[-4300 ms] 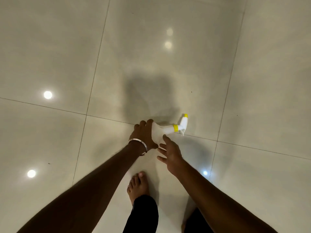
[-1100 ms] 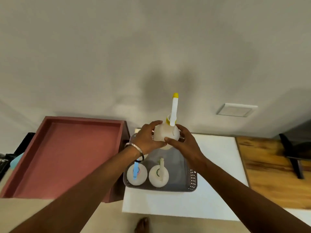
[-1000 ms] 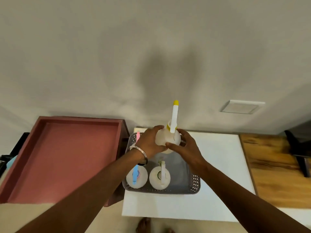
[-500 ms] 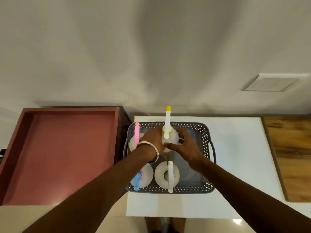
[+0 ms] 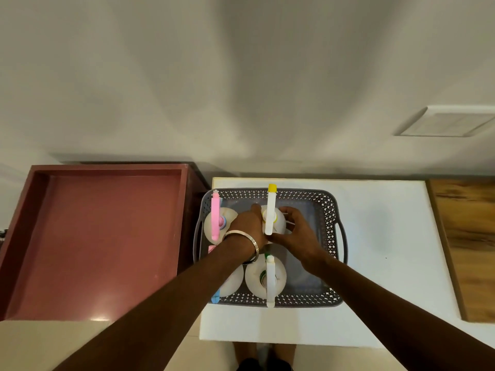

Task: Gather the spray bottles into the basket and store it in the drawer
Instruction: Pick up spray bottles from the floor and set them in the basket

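A grey perforated basket (image 5: 332, 210) stands on a white tabletop (image 5: 388, 236). Both hands hold a white spray bottle with a yellow nozzle (image 5: 271, 210) upright inside the basket's back middle. My left hand (image 5: 247, 224), with a metal bangle on the wrist, grips its left side; my right hand (image 5: 297, 236) grips its right side. Three more white bottles stand in the basket: a pink-nozzled one (image 5: 215, 218) at back left, a green-collared one (image 5: 269, 279) in front, and a blue-nozzled one (image 5: 230, 285) at front left, partly hidden by my left forearm.
An open reddish-brown drawer (image 5: 101, 236) lies to the left of the white tabletop, its inside bare. A wooden surface (image 5: 466, 236) adjoins the tabletop on the right. A beige wall rises behind, with a white plate (image 5: 447, 124) on it. My feet show below the tabletop's front edge.
I picked the yellow-nozzled bottle up off the floor, carried it to the table and lowered it into the basket with both hands. The view has tilted down over the basket.
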